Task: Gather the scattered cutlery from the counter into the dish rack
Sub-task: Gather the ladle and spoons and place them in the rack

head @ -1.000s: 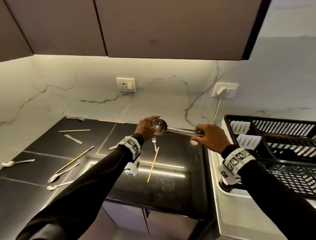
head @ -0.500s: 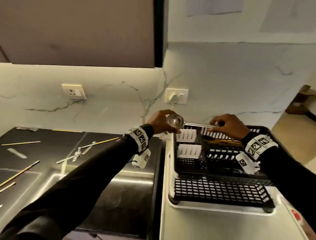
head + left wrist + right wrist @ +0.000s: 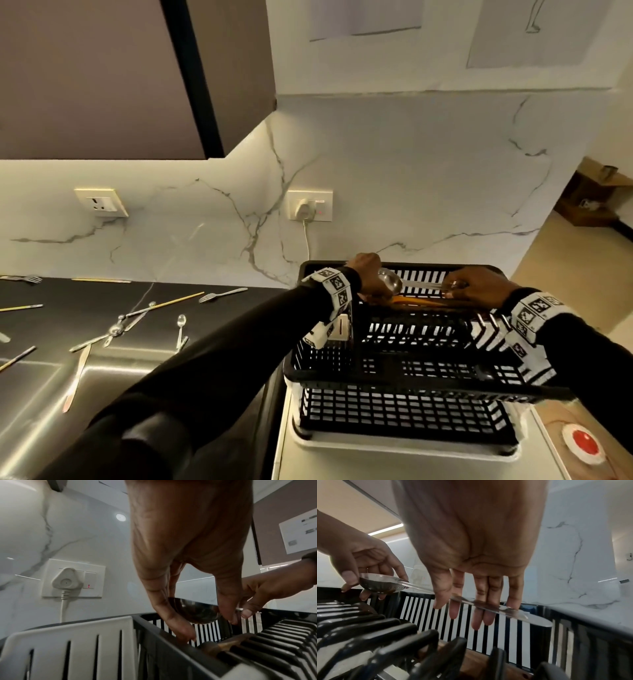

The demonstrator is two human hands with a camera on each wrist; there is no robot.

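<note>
A steel ladle (image 3: pixel 392 283) hangs level just above the back of the black dish rack (image 3: pixel 394 381). My left hand (image 3: pixel 367 274) grips its bowl (image 3: pixel 197 613) with thumb and fingers curled round the rim. The right hand (image 3: pixel 475 288) pinches the flat handle (image 3: pixel 488 605) between thumb and fingers. A wooden utensil (image 3: pixel 418 302) lies in the rack directly under the ladle. On the dark counter (image 3: pixel 239 318) to the left lie a fork (image 3: pixel 222 294), a spoon (image 3: pixel 180 327), a knife (image 3: pixel 77 378), a chopstick (image 3: pixel 178 300) and several more pieces.
A white slotted cutlery holder (image 3: pixel 68 649) hangs on the rack's left end. A plugged socket (image 3: pixel 310 205) with a hanging cord sits on the marble wall behind the rack. A round red-and-white object (image 3: pixel 582 442) lies at the front right. A wall cabinet (image 3: pixel 102 78) hangs over the counter.
Both hands carried the ladle to the right, from above the counter to over the back of the dish rack, and lowered it. My view swung right with them.
</note>
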